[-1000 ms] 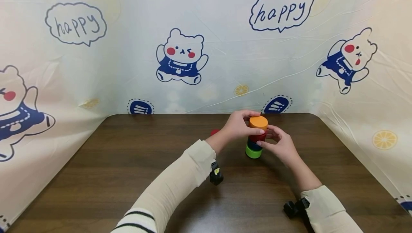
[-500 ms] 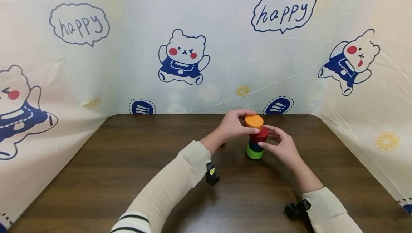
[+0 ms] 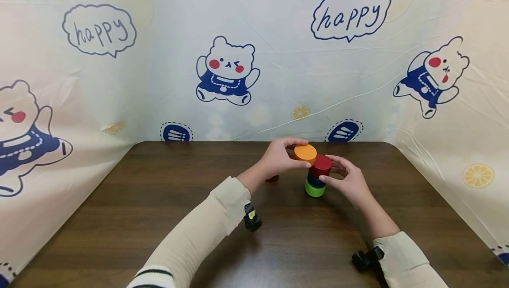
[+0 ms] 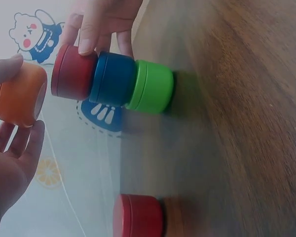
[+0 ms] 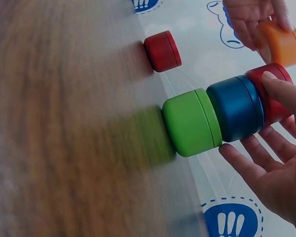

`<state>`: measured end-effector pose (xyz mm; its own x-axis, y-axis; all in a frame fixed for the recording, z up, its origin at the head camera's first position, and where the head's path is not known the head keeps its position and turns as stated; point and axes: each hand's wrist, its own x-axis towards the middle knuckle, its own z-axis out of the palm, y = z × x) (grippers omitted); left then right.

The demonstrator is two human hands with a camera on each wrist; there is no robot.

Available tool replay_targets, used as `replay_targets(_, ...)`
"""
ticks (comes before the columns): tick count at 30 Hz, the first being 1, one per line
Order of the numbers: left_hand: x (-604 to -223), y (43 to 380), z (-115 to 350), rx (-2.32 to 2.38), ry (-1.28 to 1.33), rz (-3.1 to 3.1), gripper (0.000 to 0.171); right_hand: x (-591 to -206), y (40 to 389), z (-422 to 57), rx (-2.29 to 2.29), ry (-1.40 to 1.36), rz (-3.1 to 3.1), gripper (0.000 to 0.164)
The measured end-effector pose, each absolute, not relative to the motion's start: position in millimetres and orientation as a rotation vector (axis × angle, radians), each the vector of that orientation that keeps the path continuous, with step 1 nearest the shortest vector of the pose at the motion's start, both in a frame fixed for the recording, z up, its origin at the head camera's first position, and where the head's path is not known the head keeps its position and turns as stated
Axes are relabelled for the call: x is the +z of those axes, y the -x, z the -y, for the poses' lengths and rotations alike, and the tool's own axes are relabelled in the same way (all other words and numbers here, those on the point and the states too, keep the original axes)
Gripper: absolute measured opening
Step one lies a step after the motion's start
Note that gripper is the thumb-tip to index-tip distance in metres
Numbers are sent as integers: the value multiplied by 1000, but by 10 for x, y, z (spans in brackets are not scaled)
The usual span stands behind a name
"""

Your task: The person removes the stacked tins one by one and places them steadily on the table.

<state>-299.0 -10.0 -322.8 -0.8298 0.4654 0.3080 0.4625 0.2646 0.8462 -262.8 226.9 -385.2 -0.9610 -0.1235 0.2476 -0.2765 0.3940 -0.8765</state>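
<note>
My left hand (image 3: pixel 277 157) grips an orange round lidded tin (image 4: pixel 20 94) between thumb and fingers. It holds this tin in the air, left of a stack and apart from it in the left wrist view. The stack stands upright on the table: a green tin (image 5: pixel 190 123) at the bottom, a blue tin (image 5: pixel 235 108) in the middle and a dark red tin (image 3: pixel 321 165) on top. Around the top red tin lie the thumb and fingers of my right hand (image 3: pixel 347 180), with some fingertips near the blue and green tins.
A second red tin (image 5: pixel 161 51) stands on the table, left of the stack and partly behind my left wrist in the head view. The brown wooden table (image 3: pixel 159 217) reaches back to a printed curtain (image 3: pixel 278 58).
My left hand has lifted the orange tin off the top of the stack and carried it left. The right hand stays at the stack. The second red tin's lower edge now shows below my left wrist.
</note>
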Motion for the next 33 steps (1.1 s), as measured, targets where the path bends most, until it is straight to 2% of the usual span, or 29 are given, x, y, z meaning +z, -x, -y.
replay_targets(33,-3432,2942,476,1547,-846,-2614,56,-3869,2619,-2265,1619,-349,2491,65)
